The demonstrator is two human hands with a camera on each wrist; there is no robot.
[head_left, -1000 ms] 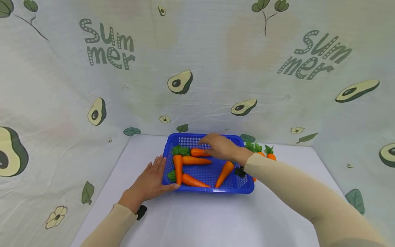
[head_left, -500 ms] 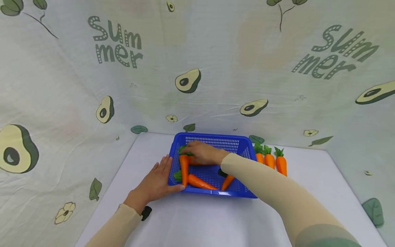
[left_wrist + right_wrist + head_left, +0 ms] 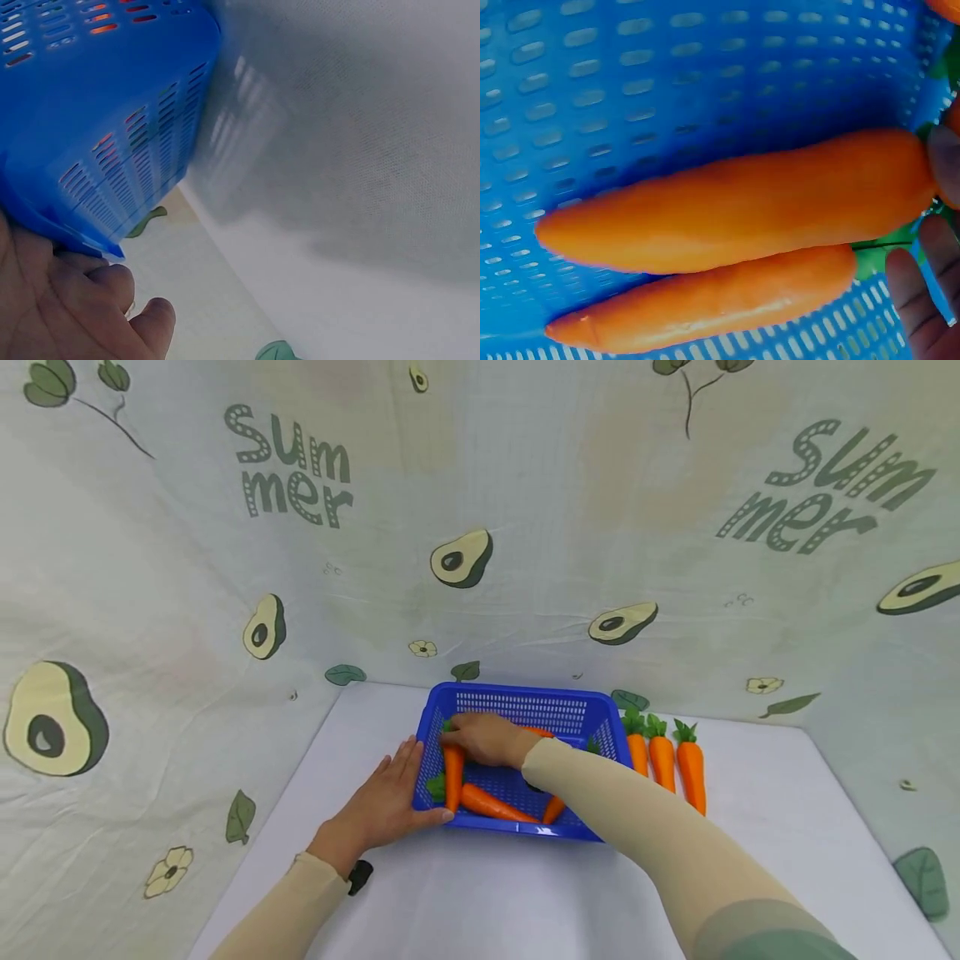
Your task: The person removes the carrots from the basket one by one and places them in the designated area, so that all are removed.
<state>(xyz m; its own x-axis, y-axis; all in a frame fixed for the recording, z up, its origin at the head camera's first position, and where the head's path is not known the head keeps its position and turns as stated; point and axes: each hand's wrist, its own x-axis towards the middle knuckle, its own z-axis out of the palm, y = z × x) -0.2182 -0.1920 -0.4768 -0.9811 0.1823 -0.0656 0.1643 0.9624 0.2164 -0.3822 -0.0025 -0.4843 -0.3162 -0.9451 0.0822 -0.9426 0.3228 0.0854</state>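
A blue plastic basket (image 3: 517, 828) with slotted sides stands on the white table, with several orange carrots inside. My left hand (image 3: 386, 797) lies flat along its left side, thumb on the front left corner. In the left wrist view, that hand's palm (image 3: 60, 307) meets the basket rim. My right hand (image 3: 487, 739) reaches into the basket's left part and pinches the leafy end of an upright-lying carrot (image 3: 453, 777). In the right wrist view, the thumb (image 3: 946, 165) is beside a large carrot (image 3: 742, 206); a second carrot (image 3: 712, 304) lies next to that one.
Three carrots with green tops, one of them the outermost carrot (image 3: 692, 768), lie side by side right of the basket on the white table (image 3: 465, 902). Behind stands a cloth backdrop (image 3: 525, 527) printed with avocados. Another carrot (image 3: 495, 803) lies along the basket's front.
My right hand has moved left inside the basket, from above its back middle to the carrot at the left end. The left hand stays at the basket's left side. The head view has shifted slightly.
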